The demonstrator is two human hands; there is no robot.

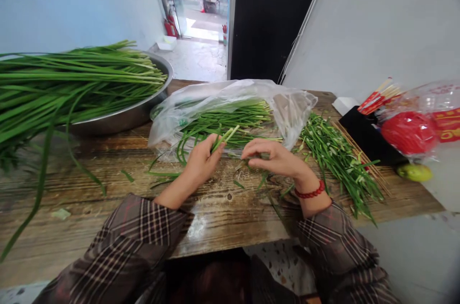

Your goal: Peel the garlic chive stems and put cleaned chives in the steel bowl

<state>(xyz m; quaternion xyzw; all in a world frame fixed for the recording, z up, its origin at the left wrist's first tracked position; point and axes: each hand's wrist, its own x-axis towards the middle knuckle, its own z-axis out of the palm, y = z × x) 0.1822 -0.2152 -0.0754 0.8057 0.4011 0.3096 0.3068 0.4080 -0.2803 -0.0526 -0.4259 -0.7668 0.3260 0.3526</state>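
A few garlic chives [230, 134] stick up from my left hand [205, 160], which is closed around them near their pale stem ends. To the right of it hovers my right hand [271, 156], fingers loosely curved and apart, with nothing visible in them; a red bead bracelet circles that wrist. Just beyond both hands, a bundle of chives [233, 119] lies in an opened clear plastic bag [287, 110]. Right of the bag, a heap of trimmed chive scraps [338, 165] spreads over the wooden table [223, 217].
A metal basin [122, 119] piled with long chives [82, 78] stands at the left, leaves hanging over the table. At the right are a black box [372, 136], a red bundle in plastic [409, 134] and a yellow-green fruit [415, 172]. Thin sticks lie beside the scraps.
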